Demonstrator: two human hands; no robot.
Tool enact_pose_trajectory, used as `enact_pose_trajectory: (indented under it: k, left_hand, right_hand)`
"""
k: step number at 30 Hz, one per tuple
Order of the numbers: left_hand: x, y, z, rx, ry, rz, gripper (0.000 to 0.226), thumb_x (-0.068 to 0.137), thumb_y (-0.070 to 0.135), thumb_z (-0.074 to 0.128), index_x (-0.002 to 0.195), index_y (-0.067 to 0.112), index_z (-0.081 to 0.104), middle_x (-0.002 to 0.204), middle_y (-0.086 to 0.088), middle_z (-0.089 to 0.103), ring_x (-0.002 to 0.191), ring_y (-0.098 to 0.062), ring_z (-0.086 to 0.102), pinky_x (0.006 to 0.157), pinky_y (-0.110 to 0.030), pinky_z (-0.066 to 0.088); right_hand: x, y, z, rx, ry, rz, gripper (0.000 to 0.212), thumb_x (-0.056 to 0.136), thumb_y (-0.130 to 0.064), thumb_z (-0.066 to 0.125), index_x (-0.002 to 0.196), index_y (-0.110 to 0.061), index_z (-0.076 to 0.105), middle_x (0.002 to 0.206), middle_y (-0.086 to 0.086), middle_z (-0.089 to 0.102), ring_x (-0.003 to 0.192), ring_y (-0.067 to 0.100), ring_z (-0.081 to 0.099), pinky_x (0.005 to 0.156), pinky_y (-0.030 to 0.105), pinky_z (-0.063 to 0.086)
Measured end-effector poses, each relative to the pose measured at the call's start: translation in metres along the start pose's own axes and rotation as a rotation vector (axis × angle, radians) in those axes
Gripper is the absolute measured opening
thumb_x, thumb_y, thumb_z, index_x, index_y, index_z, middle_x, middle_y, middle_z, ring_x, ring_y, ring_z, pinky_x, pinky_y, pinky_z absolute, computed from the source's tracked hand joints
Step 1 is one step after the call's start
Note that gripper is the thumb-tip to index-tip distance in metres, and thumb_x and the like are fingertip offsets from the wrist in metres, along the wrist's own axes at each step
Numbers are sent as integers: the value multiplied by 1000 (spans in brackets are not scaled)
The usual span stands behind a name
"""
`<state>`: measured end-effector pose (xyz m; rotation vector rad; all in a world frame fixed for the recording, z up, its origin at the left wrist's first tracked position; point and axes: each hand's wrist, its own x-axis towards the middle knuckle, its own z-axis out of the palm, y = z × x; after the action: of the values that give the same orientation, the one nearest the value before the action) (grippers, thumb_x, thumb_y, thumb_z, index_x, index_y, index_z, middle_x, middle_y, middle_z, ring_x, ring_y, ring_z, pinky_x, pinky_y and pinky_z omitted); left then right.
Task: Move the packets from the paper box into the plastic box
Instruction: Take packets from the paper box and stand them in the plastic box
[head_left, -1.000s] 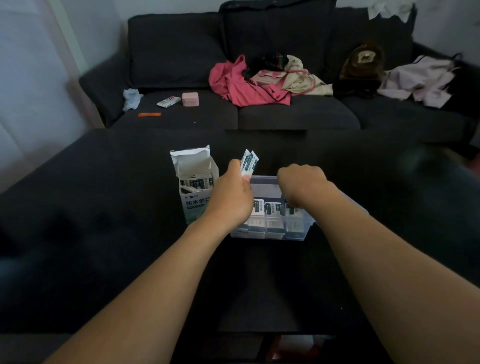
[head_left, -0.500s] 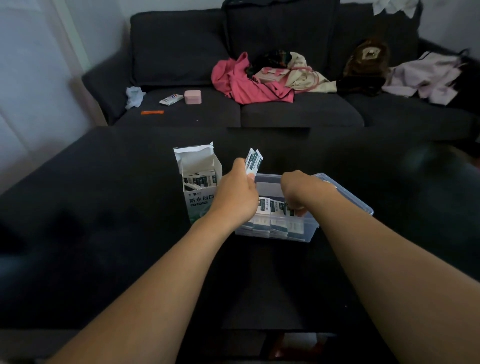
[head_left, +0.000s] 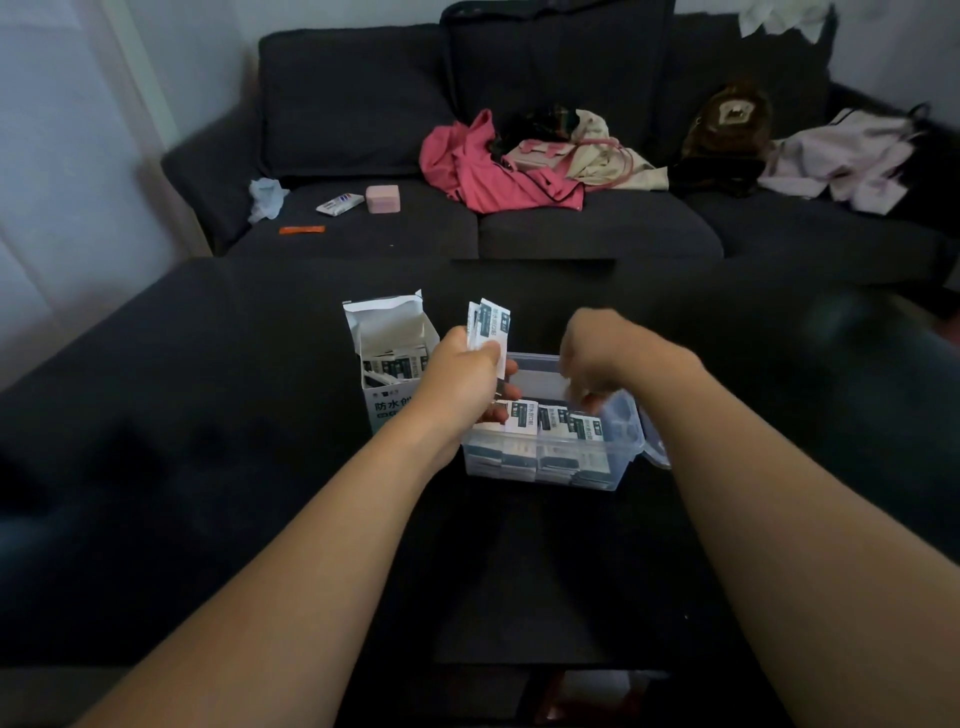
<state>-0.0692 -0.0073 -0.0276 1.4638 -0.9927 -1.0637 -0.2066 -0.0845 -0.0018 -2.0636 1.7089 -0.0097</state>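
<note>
An open white paper box stands upright on the dark table, with several small white-and-dark packets inside it. Right of it sits a clear plastic box holding rows of the same packets. My left hand grips a small bunch of packets upright over the plastic box's left end. My right hand hovers over the plastic box with fingers curled downward; its fingertips are blurred, and whether they hold a packet is unclear.
The plastic box's lid hangs open at its right side. Behind the table stands a dark sofa with pink clothing, a brown bag, a small pink case and other small items.
My right hand has risen from inside the plastic box to just above it. My left hand, with its bunch of packets, stays almost where it was.
</note>
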Motion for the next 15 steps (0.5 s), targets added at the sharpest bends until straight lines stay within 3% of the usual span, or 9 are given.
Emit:
enact_pose_trajectory:
  k: [4, 6, 9, 12, 15]
  left_hand:
    - [-5, 7, 0, -199, -43, -75, 35, 109, 32, 37, 132, 10, 53, 94, -11, 68, 60, -14, 62, 42, -22, 46]
    - [-8, 9, 0, -293, -58, -112, 44, 110, 39, 32, 131, 9, 56, 89, -11, 69, 56, -14, 62, 41, -22, 46]
    - [-12, 12, 0, -368, -80, -139, 43, 110, 35, 32, 131, 8, 58, 85, -10, 70, 56, -14, 63, 42, -22, 46]
    - [-15, 14, -1, -417, -129, -164, 35, 109, 31, 37, 126, 11, 61, 90, -11, 72, 65, -16, 65, 49, -24, 50]
    - [-15, 14, -2, -459, -149, -204, 39, 109, 35, 35, 123, 11, 62, 96, -12, 71, 71, -17, 65, 55, -27, 51]
  right_hand:
    - [-14, 3, -27, 433, 180, -200, 14, 96, -9, 64, 109, -12, 69, 98, 9, 72, 72, 14, 73, 54, 19, 56]
    - [-21, 0, -31, 686, 142, -251, 19, 101, -20, 59, 118, -16, 68, 104, 5, 72, 75, 14, 72, 52, 19, 54]
    - [-22, -3, -24, 685, 38, -337, 23, 101, -29, 59, 120, -21, 69, 104, -1, 73, 75, 12, 66, 61, 24, 51]
    - [-22, -3, -20, 631, 5, -418, 22, 101, -14, 58, 118, -19, 71, 95, 3, 75, 69, 9, 62, 61, 24, 50]
    - [-24, -5, -20, 594, 7, -474, 24, 98, -6, 61, 118, -14, 71, 100, 12, 76, 75, 15, 65, 63, 25, 52]
